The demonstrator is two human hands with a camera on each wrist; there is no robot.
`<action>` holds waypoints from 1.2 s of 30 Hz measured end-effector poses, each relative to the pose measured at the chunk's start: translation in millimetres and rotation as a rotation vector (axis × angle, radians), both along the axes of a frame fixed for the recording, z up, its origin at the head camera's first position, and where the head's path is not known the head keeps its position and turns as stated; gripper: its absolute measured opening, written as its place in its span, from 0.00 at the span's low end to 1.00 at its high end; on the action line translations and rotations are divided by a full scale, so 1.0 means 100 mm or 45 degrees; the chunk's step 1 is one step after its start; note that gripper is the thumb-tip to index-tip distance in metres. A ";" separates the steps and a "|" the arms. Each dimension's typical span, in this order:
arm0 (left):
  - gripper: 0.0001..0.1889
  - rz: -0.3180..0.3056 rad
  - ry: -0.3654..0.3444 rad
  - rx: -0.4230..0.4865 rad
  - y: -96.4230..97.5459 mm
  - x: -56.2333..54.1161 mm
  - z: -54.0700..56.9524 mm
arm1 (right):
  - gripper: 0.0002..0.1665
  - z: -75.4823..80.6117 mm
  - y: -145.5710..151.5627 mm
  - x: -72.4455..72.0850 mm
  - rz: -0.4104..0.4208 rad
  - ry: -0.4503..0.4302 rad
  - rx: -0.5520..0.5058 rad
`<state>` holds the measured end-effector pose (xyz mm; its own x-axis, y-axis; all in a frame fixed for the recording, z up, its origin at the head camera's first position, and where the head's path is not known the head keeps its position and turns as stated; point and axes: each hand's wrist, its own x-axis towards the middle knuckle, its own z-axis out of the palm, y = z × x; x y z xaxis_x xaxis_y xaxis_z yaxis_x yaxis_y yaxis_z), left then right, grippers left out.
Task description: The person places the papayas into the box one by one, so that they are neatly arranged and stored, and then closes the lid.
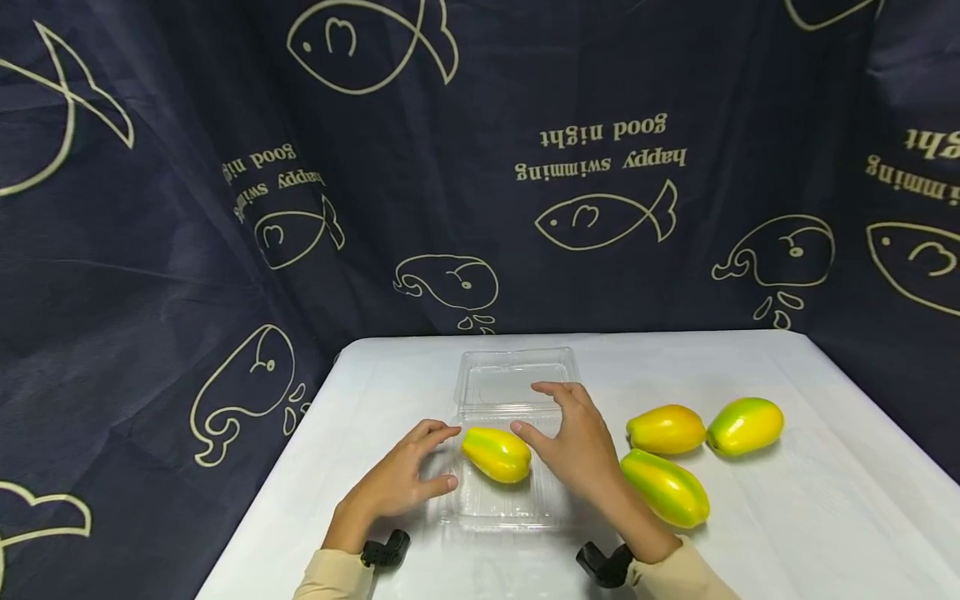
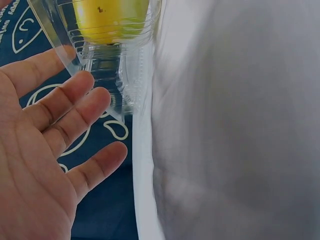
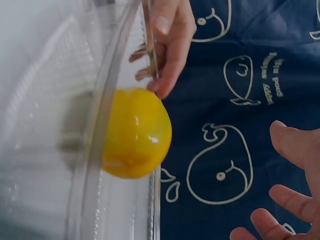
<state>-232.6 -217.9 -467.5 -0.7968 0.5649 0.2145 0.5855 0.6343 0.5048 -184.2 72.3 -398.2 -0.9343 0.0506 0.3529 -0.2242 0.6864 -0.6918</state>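
A yellow-green papaya (image 1: 497, 455) lies in the base of an open clear plastic clamshell box (image 1: 498, 525). The lid (image 1: 517, 379) is folded back, away from me. My left hand (image 1: 401, 479) is beside the box's left edge, fingers spread and holding nothing. In the left wrist view its fingertips (image 2: 101, 97) are close to the clear wall; whether they touch it I cannot tell. Above the box's right side is my right hand (image 1: 581, 442), thumb and fingers apart, with nothing in its grasp. The right wrist view shows the papaya (image 3: 137, 135) partly behind the box's rim.
To the right of the box, three more papayas lie on the white-covered table: one yellow (image 1: 666, 429), one greener (image 1: 666, 489) by the right forearm, and one farther right (image 1: 746, 427). A dark blue curtain (image 1: 465, 167) with fish and whale drawings hangs behind the table.
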 end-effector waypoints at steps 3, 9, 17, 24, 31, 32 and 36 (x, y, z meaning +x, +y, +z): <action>0.37 0.000 0.006 0.000 -0.01 0.01 0.01 | 0.37 0.02 0.07 0.01 -0.007 0.021 -0.007; 0.37 -0.001 0.021 0.006 -0.02 0.01 0.03 | 0.36 0.08 0.20 0.04 -0.038 0.017 -0.030; 0.37 -0.007 0.008 0.016 -0.03 0.01 0.02 | 0.35 0.13 0.38 0.07 -0.050 0.033 -0.053; 0.37 -0.015 0.021 0.001 -0.03 0.00 0.01 | 0.35 0.09 0.61 0.15 -0.077 0.057 -0.045; 0.37 -0.024 0.021 0.005 -0.01 0.00 0.00 | 0.35 0.06 0.80 0.24 -0.120 0.047 -0.024; 0.37 -0.026 0.020 0.007 -0.01 -0.01 0.00 | 0.35 0.06 0.82 0.25 -0.125 0.043 -0.022; 0.37 -0.021 0.013 0.009 0.00 0.00 -0.01 | 0.36 0.04 0.91 0.30 -0.141 0.009 -0.030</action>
<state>-232.9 -217.7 -468.4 -0.7853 0.5762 0.2265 0.6008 0.6213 0.5030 -154.7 163.0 -394.4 -0.9201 0.1616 0.3568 -0.1527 0.6907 -0.7068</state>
